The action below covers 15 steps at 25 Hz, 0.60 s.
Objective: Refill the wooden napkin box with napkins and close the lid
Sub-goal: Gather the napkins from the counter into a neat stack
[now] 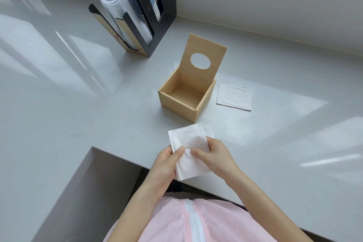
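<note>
Pink garment [206,222] at bottom centre | left hand [167,165] and right hand [214,157] both pinch white napkin [188,149] above counter [78,124] edge | wooden napkin box [186,94] at centre, empty, lid [204,55] raised | second napkin [234,96] flat just right of box | cup holder [141,10] upper left

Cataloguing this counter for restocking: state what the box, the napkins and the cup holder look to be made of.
Napkin box: light unpainted wood, matte, faint grain.
Held napkins, and the napkin on the counter: white soft paper, slightly crinkled texture.
Cup holder: glossy black, probably acrylic or plastic, judging by its reflections.
</note>
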Available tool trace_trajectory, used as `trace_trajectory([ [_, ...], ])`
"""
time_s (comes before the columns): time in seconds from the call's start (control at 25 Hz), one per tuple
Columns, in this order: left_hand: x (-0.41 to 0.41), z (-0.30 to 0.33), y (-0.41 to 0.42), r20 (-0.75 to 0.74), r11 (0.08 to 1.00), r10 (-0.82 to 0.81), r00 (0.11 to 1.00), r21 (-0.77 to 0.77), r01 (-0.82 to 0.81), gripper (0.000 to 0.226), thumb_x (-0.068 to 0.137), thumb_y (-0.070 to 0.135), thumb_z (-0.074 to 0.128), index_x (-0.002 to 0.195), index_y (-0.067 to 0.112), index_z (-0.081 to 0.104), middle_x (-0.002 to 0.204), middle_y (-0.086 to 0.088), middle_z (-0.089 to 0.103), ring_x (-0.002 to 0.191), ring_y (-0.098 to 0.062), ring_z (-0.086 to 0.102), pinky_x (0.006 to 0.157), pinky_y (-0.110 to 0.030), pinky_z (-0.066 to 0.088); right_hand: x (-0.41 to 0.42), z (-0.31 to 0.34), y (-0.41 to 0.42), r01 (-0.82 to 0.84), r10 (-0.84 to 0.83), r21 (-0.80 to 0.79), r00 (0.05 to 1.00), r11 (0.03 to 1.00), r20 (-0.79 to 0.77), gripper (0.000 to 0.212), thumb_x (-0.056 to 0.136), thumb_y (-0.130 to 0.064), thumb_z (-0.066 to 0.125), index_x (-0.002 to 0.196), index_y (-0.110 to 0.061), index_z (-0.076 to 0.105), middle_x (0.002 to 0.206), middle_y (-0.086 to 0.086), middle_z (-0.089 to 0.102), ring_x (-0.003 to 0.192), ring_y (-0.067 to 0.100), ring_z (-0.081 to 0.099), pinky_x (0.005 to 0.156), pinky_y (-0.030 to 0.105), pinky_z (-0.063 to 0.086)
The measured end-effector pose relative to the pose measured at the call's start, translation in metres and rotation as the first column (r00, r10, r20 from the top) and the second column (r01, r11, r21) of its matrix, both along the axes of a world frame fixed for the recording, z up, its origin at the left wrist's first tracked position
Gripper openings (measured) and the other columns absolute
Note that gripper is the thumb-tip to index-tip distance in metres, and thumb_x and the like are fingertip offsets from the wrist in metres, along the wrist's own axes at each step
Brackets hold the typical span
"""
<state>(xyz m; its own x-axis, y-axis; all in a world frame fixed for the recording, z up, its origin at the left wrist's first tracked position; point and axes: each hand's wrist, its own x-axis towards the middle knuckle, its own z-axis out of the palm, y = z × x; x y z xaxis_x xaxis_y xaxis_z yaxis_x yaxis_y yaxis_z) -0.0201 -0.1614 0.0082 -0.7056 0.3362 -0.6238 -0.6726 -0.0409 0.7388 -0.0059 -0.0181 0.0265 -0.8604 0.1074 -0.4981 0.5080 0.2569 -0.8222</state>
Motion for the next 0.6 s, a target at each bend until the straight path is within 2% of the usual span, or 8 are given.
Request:
trace_trajectory([
  [0.2,0.002,-0.001,0.001,-0.005,0.999,0.041,0.999,-0.023,-0.041,0.026,0.095,0.020,0.045,0.111,0.008,0.060,0.105,-0.012,0.070,0.095,-0.024,0.066,0.087,-0.041,0.051,0.002,-0.004,-0.004,-0.017,0.017,0.047,1.000,0.999,0.004,0.020,0.084,-0.021,0.061,0.100,-0.010,0.064,0.095,0.003,0.070,0.090,0.019,0.065,0.076,0.032,0.051],
  [0.32,0.000,-0.002,-0.001,-0.005,0.996,0.086,0.996,-0.016,-0.086,0.023,0.095,0.018,0.045,0.110,0.009,0.061,0.101,-0.009,0.071,0.091,-0.021,0.067,0.083,-0.037,0.052,-0.003,-0.005,0.006,0.010,-0.006,0.099,0.999,0.995,-0.033,0.015,0.087,-0.028,0.058,0.096,-0.016,0.062,0.089,-0.003,0.065,0.077,0.011,0.060,0.066,0.023,0.046],
  [0.36,-0.002,-0.002,-0.002,-0.005,0.994,0.112,0.994,-0.013,-0.112,0.022,0.095,0.017,0.045,0.108,0.010,0.061,0.099,-0.006,0.071,0.088,-0.018,0.068,0.082,-0.035,0.052,-0.007,-0.008,0.012,0.052,-0.045,0.165,0.998,0.985,-0.050,0.015,0.089,-0.029,0.056,0.098,-0.018,0.061,0.091,-0.003,0.063,0.077,0.010,0.058,0.064,0.020,0.044],
  [0.44,-0.004,-0.002,-0.006,-0.001,0.988,0.155,0.988,-0.007,-0.156,0.019,0.095,0.016,0.045,0.102,0.013,0.063,0.094,-0.001,0.072,0.084,-0.012,0.069,0.079,-0.031,0.052,-0.013,-0.016,0.024,0.083,-0.066,0.383,0.996,0.920,-0.059,0.026,0.090,-0.030,0.053,0.111,-0.016,0.055,0.106,0.001,0.059,0.090,0.014,0.056,0.070,0.023,0.042],
  [0.52,-0.006,-0.002,-0.009,0.005,0.984,0.178,0.984,-0.001,-0.178,0.019,0.095,0.015,0.045,0.097,0.015,0.063,0.088,0.003,0.074,0.080,-0.009,0.070,0.078,-0.030,0.052,-0.016,-0.026,0.029,-0.019,0.005,0.563,1.000,0.826,0.026,0.040,0.088,-0.033,0.054,0.121,-0.010,0.046,0.120,0.007,0.048,0.109,0.021,0.048,0.076,0.026,0.039],
  [0.6,-0.007,-0.003,-0.010,0.006,0.982,0.191,0.982,0.001,-0.191,0.018,0.095,0.015,0.045,0.095,0.016,0.063,0.082,0.006,0.075,0.076,-0.006,0.071,0.077,-0.029,0.052,-0.019,-0.033,0.028,-0.130,0.083,0.653,0.991,0.746,0.103,0.044,0.086,-0.032,0.057,0.118,-0.006,0.043,0.122,0.011,0.041,0.114,0.026,0.041,0.079,0.030,0.040],
])
